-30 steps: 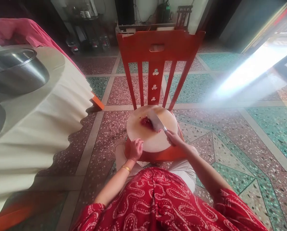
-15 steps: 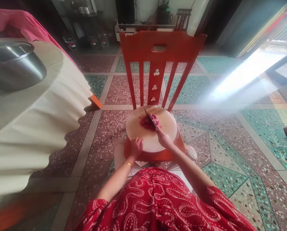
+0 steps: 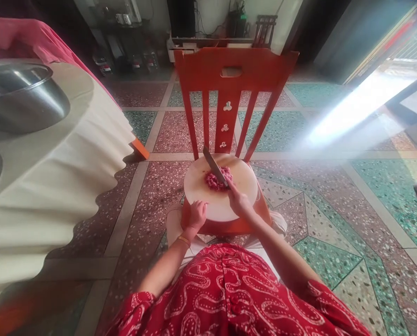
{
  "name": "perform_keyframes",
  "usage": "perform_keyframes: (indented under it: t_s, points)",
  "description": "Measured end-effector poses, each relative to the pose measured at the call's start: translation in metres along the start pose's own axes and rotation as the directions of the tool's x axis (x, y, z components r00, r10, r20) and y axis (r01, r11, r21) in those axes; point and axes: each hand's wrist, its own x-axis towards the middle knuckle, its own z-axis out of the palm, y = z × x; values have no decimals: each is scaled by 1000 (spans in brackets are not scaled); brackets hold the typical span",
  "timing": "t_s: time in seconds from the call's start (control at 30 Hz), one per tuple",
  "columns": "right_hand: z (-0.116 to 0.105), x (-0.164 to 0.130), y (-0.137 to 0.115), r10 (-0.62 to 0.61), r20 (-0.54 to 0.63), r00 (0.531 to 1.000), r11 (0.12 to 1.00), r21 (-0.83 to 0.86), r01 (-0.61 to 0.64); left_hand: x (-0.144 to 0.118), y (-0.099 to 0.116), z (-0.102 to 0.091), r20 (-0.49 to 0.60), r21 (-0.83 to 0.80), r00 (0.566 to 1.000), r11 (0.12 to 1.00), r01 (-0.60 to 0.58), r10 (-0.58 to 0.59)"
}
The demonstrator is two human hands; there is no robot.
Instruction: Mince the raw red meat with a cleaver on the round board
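A round, pale cutting board (image 3: 215, 209) lies on the seat of a reddish wooden chair (image 3: 236, 70). Near its middle is a small heap of chopped red meat (image 3: 213, 181). My right hand (image 3: 241, 203) is closed around the handle of a kitchen knife (image 3: 214, 164). The blade slants up and left across the heap, its tip reaching beyond the meat toward the chair back. My left hand (image 3: 197, 215), a bracelet at its wrist, rests with curled fingers on the board's near-left rim. The knife handle is mostly hidden in my grip.
To the left stands a table with a cream cloth (image 3: 71, 154), carrying a large steel pot (image 3: 26, 102). The chair back rises behind the board. Several bottles (image 3: 103, 65) stand on the floor at the far left. Bright light falls through a doorway on the right.
The knife has tilted so that more of its blade face shows, with its tip farther up and left. The meat looks more spread out. My left hand stays almost in place.
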Motion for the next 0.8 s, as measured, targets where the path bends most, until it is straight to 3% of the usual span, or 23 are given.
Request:
perform_keyframes:
  t_s: [0.1,0.2,0.27,0.37,0.5,0.57,0.6,0.67,0.8]
  points:
    - [3,-1,-1,-32,-56,998,999,40,34,-4,8,-3,12,-45,999,998,33,-33]
    - [17,4,6,69,89,994,998,3,-70,-4,28,-4,47,-198,993,973,118,-111]
    - [30,6,9,124,153,980,992,-10,-124,3,46,-2,114,-362,971,901,239,-212]
    - [46,0,6,108,191,976,978,155,-139,21,72,3,262,-555,889,695,457,-375]
    - [56,-29,4,-21,184,983,908,416,-58,40,89,9,296,-645,730,434,629,-616]
    - [54,-44,16,-44,122,991,893,450,-16,41,91,5,325,-651,666,352,672,-671]
    - [52,-50,26,-24,79,997,889,458,-15,40,91,0,342,-639,658,347,686,-671]
    - [47,-59,53,91,-41,995,892,447,-63,39,90,-15,348,-601,690,414,684,-635]
    - [42,-70,115,192,-275,942,883,467,-44,44,88,-54,252,-532,825,640,555,-506]
